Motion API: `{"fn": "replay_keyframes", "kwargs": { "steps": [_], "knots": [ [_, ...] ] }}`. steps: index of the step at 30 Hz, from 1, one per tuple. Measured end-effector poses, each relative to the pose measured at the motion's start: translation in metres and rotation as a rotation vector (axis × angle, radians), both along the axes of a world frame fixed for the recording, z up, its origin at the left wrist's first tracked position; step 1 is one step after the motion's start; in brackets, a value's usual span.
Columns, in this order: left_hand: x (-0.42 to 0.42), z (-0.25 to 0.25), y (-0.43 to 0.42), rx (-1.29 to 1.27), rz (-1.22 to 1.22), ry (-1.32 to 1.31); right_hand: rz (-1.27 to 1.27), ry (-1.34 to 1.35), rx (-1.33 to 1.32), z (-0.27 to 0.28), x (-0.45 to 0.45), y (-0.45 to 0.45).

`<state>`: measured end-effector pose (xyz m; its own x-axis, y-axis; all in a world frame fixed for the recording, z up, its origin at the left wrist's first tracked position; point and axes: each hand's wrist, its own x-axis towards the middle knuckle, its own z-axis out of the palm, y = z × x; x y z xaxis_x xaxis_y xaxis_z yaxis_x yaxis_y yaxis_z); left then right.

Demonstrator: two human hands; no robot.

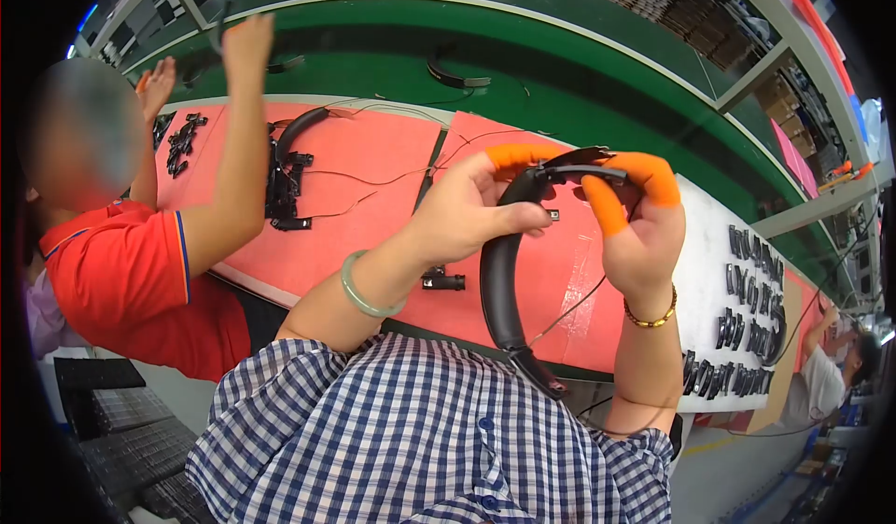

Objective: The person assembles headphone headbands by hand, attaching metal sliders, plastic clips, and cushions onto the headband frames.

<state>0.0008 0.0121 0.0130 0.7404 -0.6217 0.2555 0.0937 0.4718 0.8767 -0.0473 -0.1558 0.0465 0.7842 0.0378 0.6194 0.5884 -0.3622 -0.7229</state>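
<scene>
A black curved headband [502, 291] with a thin wire hangs in front of the checked shirt, its upper end raised between both hands. My left hand [481, 197], with an orange cover on a finger, is closed on the headband near its top. On the other side, my right hand [644, 216] pinches the headband's upper end part with orange-covered thumb and finger. Below my left hand, a small black part [442, 279] lies on the pink mat [373, 230].
At the left, a co-worker in a red shirt [121, 281] has both arms raised. Black parts [285, 188] lie on the mat between us. Rows of small black pieces [737, 328] cover a white sheet at the right. Another headband [457, 78] rests on the green surface behind.
</scene>
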Motion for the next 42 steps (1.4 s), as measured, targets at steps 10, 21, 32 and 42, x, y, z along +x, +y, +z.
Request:
{"fn": "replay_keyframes", "kwargs": {
  "steps": [10, 21, 32, 42],
  "knots": [
    [0.005, 0.004, 0.001, 0.056, 0.039, 0.147, 0.140, 0.315, 0.496, -0.015, 0.016, 0.004],
    [0.008, -0.017, -0.008, 0.159, 0.366, -0.220, 0.242, 0.100, 0.660, -0.045, 0.016, 0.008],
    [0.003, -0.018, 0.000, 0.080, 0.409, -0.169, 0.208, 0.210, 0.648, -0.025, 0.011, 0.008],
    [0.002, -0.003, 0.005, 0.217, 0.582, -0.777, 0.015, -0.294, -0.300, -0.003, -0.010, -0.004]
  ]
}}
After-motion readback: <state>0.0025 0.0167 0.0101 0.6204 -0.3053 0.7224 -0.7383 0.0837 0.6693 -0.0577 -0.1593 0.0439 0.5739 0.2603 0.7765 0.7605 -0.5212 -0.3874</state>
